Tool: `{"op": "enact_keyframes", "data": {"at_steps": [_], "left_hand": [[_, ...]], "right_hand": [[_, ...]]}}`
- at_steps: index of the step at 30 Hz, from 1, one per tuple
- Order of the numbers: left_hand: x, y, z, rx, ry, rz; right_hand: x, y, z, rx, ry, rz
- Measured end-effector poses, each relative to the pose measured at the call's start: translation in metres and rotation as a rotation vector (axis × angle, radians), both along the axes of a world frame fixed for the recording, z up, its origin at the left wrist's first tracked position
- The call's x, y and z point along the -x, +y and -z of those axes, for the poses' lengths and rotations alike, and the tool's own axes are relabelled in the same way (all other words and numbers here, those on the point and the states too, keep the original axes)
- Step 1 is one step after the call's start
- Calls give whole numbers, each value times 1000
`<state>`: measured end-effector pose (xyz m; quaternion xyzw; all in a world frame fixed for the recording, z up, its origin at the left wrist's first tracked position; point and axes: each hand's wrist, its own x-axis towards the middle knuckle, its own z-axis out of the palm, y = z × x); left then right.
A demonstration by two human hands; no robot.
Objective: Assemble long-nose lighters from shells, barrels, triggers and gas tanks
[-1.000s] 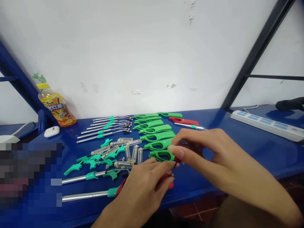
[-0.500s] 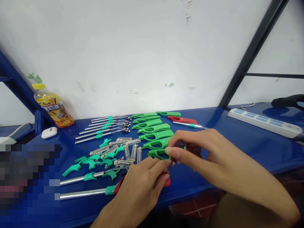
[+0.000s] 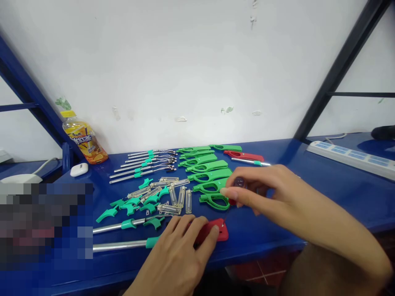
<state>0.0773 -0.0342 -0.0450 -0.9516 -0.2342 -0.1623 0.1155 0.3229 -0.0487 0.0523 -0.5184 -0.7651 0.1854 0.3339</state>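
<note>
Blue table (image 3: pixel 339 193), packed! Green lighter casings (image 3: pixel 217 174) in a column, metal tubes (image 3: pixel 125 178) left, clear fuel tanks (image 3: pixel 181 197), teal triggers (image 3: pixel 107 213) scattered nearer, red lighter handle (image 3: pixel 224 233) up front; drink bottle (image 3: pixel 84 139), earbud case (image 3: pixel 79 169) far left, power strip (image 3: pixel 352 158) far right!

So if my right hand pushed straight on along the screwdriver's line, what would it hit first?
Likely the red handle under your left hand: the screwdriver in your right hand slants down toward its end, though depth is unclear.

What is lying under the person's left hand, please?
Under the left hand is a red handle; its end shows on the right. A teal collar and metal tube show on the left. The handle's middle is mostly covered.
</note>
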Motion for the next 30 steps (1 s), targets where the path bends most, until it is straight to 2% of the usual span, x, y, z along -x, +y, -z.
{"op": "enact_keyframes", "data": {"at_steps": [3,6,10,14,17,24,30], "left_hand": [[10,-2,6,1,32,-36],[16,-2,7,66,62,-76],[17,4,-1,237,125,-146],[14,12,-8,365,140,-140],[12,14,-8,365,142,-130],[12,9,-8,347,102,-118],[11,9,-14,401,122,-112]], "right_hand": [[4,2,0,3,2,3],[12,3,0,11,-1,-9],[22,8,1,32,-25,34],[22,11,4,76,1,56],[21,12,4,93,17,38],[36,22,7,1,-78,113],[39,13,8,0,-113,165]]}}
